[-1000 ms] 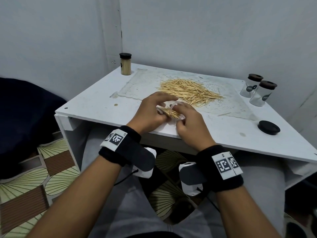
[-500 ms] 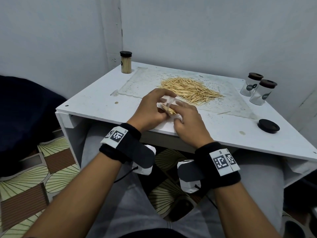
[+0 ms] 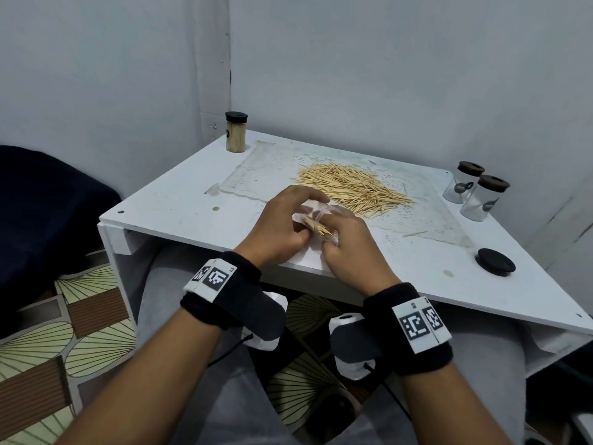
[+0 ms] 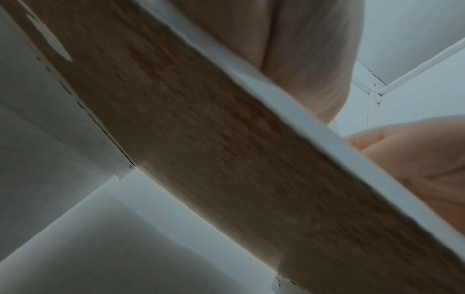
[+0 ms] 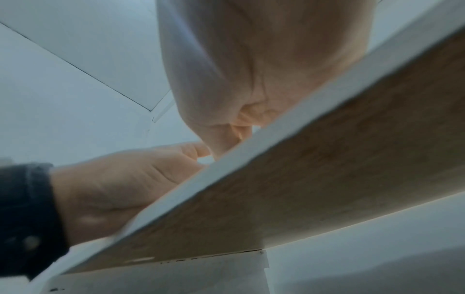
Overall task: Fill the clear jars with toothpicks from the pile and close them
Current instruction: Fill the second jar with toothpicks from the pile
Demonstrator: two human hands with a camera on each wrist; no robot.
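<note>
I note a clear jar (image 3: 321,216) lying tilted near the white table's (image 3: 179,207) front edge, a tan toothpick bundle (image 3: 316,225) protruding, my left hand (image 3: 279,229) pinching the bundle, my right hand (image 3: 349,248) gripping the jar.

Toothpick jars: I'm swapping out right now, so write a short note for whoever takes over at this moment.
Left hand: grips the open clear jar at the table's near edge.
Right hand: feeds a toothpick bundle into that jar, grip closed on it.
Pile: mid-table on the mat, still large.
Done: one filled jar, lidded, far left corner.
Left: finish this jar and close it with the loose black lid on the right; then the two capped empty jars at far right.
</note>
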